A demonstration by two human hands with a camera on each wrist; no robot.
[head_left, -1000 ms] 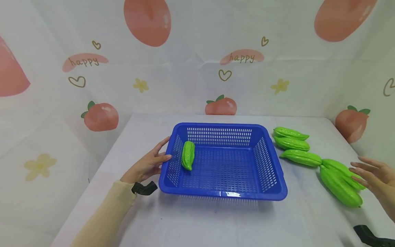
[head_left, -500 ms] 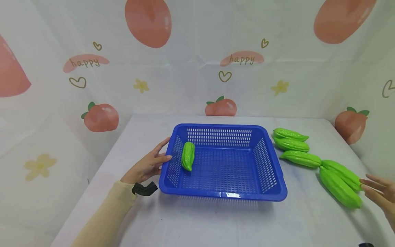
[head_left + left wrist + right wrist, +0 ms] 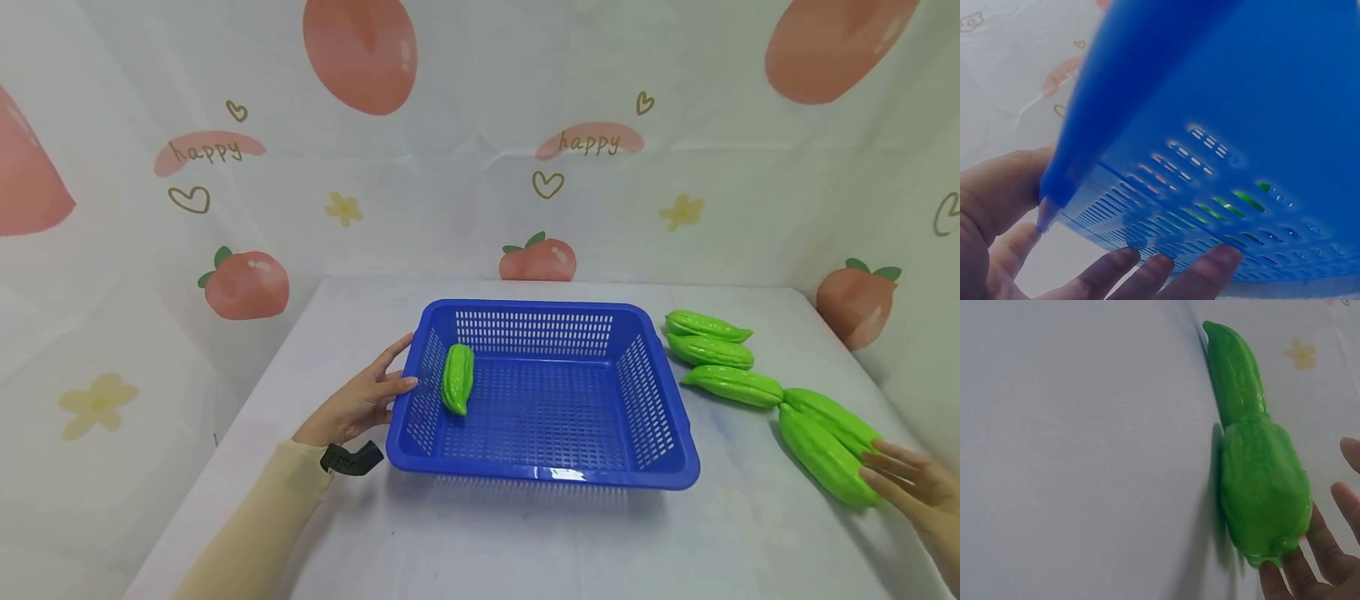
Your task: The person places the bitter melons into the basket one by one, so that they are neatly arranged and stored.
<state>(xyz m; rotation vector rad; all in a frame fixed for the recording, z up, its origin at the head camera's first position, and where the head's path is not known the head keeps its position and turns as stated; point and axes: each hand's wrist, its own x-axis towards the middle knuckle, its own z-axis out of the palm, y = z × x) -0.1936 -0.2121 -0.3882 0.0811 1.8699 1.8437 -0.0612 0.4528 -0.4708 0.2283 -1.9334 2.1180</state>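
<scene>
My left hand (image 3: 356, 404) grips the left rim of a blue plastic basket (image 3: 543, 477), thumb at the rim and fingertips against the slotted outer wall in the left wrist view. A green bitter melon (image 3: 457, 379) lies inside along the basket's left wall. At the right edge of the head view my right hand (image 3: 918, 492) has its fingers spread and reaches the ends of two bitter melons lying side by side, the front one (image 3: 825, 458) and the back one (image 3: 832, 417). In the right wrist view, fingertips (image 3: 1272, 578) are right at the front melon's blunt end.
Right of the basket, more bitter melons lie on the white table (image 3: 525, 550): a middle one (image 3: 735, 386) and two near the back (image 3: 708, 350). A white cloth backdrop (image 3: 450, 192) with peach prints rises behind the table's far edge.
My right hand has come down toward the two front bitter melons, first drifting right, then slightly back left. The left hand and the basket have stayed in place.
</scene>
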